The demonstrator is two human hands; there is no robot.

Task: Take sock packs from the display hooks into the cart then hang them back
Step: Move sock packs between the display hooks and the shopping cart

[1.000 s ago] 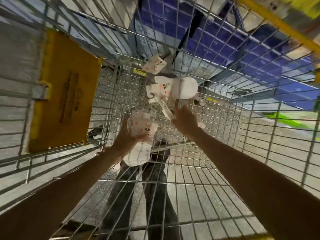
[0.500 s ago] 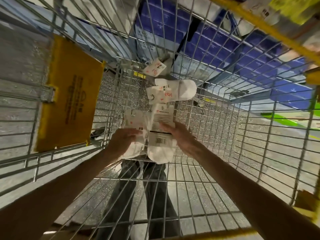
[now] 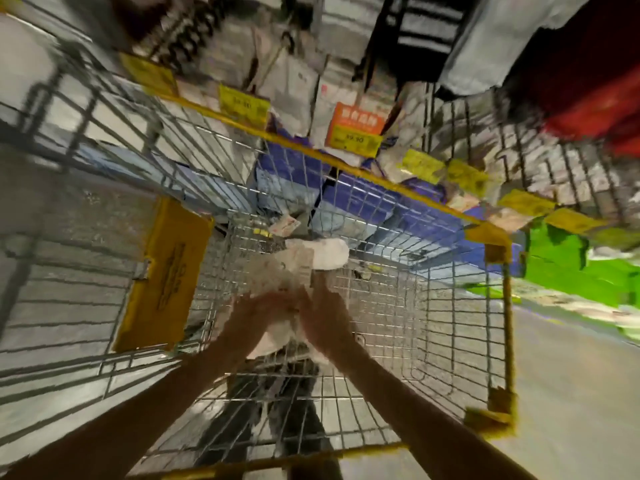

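Observation:
The frame is blurred by motion. Inside the wire cart (image 3: 429, 306), my left hand (image 3: 247, 318) and my right hand (image 3: 327, 317) are close together and hold white sock packs (image 3: 277, 277) bunched between them. The packs' card tops stick up above my fingers and a white sock end (image 3: 273, 339) hangs below. One more white sock pack (image 3: 330, 253) lies on the cart floor just beyond my hands. A small carded pack (image 3: 285, 225) lies farther back. More sock packs hang on the display (image 3: 298, 91) above the cart's far rim.
The cart has a yellow rim (image 3: 363, 174) and a yellow flap (image 3: 166, 271) on its left wall. Yellow and orange price tags (image 3: 355, 128) line the display. Red fabric (image 3: 588, 109) hangs at the upper right and a green surface (image 3: 568, 268) lies to the right.
My hands have come together, joining the two packs they held apart. The view has swung upward, so the display above the cart now shows.

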